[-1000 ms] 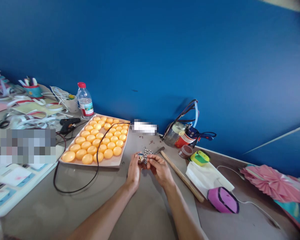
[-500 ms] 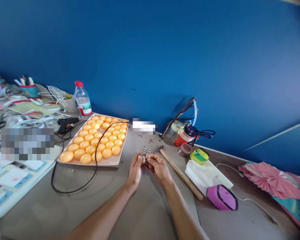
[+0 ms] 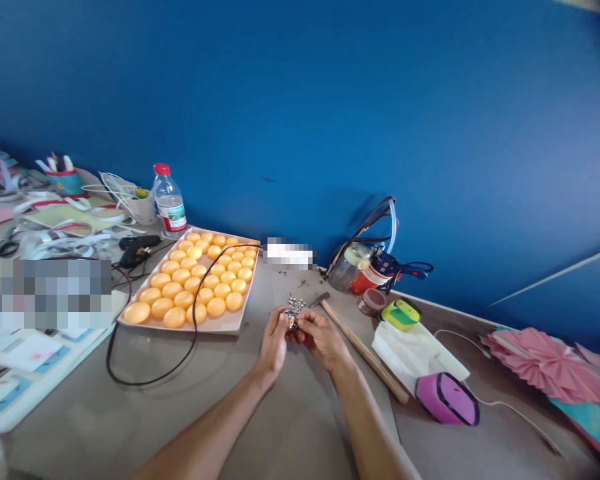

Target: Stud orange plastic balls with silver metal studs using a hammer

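My left hand (image 3: pixel 273 343) and my right hand (image 3: pixel 320 338) meet over the grey table (image 3: pixel 220 413), fingers pinched together on a small shiny metal piece (image 3: pixel 291 321). A little heap of similar silvery bits (image 3: pixel 296 305) lies just beyond the fingertips. What exactly the piece is stays too small to make out.
A tray of several orange half-shells (image 3: pixel 193 283) sits to the left, with a black cable (image 3: pixel 150 373) looped across it. A hammer (image 3: pixel 363 350) lies to the right. Farther right are a white cloth (image 3: pixel 417 353), a purple object (image 3: pixel 447 400), jars (image 3: pixel 353 267), a water bottle (image 3: pixel 169 200) and a glue gun (image 3: pixel 137 247).
Both hands stay joined on the small metal piece, with only slight finger shifts. The view has wobbled a little.
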A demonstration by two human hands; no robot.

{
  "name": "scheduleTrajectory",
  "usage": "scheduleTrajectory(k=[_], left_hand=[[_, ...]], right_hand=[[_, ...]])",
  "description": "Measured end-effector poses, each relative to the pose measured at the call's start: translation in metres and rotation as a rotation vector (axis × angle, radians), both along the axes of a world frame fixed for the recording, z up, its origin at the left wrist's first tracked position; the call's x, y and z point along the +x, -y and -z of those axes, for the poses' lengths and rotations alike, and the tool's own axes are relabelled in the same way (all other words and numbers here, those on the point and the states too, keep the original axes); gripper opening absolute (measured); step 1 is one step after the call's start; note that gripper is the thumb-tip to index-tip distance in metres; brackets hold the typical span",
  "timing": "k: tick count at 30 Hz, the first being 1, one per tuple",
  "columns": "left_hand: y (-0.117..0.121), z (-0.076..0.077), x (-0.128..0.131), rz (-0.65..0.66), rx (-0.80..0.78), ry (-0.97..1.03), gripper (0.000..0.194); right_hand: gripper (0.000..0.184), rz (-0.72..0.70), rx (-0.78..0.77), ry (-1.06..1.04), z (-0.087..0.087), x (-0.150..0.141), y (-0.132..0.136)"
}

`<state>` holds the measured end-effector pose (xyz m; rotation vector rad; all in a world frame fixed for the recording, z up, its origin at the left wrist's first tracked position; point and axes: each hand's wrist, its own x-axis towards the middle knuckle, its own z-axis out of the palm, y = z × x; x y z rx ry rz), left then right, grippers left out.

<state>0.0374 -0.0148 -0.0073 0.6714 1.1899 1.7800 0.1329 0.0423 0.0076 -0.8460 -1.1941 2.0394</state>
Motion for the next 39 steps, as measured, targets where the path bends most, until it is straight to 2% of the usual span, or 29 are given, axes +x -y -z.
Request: scheduleTrajectory(k=[9,14,19,21,23,25,27,28,30,32,35,39], left_hand=[[0.0,0.007,0.002,-0.057,0.033,-0.124,0.033],[0.001,0.006,0.002,-0.058,0.035,-0.213,0.03],[0.0,0.005,0.002,0.006,0.022,-0.109,0.034],[-0.001,0.007,0.001,0.034,0.014,-0.029,0.035],[-0.004,0.012,-0.001,0.037,-0.004,0.046,0.036],[-0.007,0.017,-0.003,0.006,-0.016,0.11,0.038],[-0.01,0.021,-0.004,-0.017,-0.034,0.146,0.039],[-0.011,0.022,-0.004,-0.029,-0.035,0.156,0.039],[-0.011,0.023,-0.004,-0.039,-0.026,0.167,0.039],[-0.011,0.022,-0.004,-0.037,-0.012,0.173,0.039],[-0.011,0.021,-0.003,-0.025,-0.005,0.185,0.038],[-0.013,0.024,-0.004,-0.055,-0.009,0.203,0.039]], right_hand=[[0.024,-0.008,-0.024,0.044,0.004,0.003,-0.002],[0.023,0.053,-0.001,0.112,0.008,0.0,0.001],[0.024,0.033,0.049,0.082,0.005,-0.002,0.001],[0.023,0.083,0.15,0.11,0.003,0.003,-0.005],[0.022,0.254,0.359,0.27,0.004,0.014,-0.015],[0.02,0.489,0.66,0.599,0.007,0.028,-0.026],[0.019,0.593,0.899,0.957,0.013,0.043,-0.036],[0.022,0.567,0.963,1.137,0.017,0.048,-0.039],[0.027,0.443,0.983,1.412,0.023,0.056,-0.043],[0.025,0.317,0.976,1.551,0.027,0.059,-0.044],[0.021,0.258,1.026,1.585,0.029,0.058,-0.042],[0.026,0.311,1.103,1.465,0.02,0.052,-0.037]])
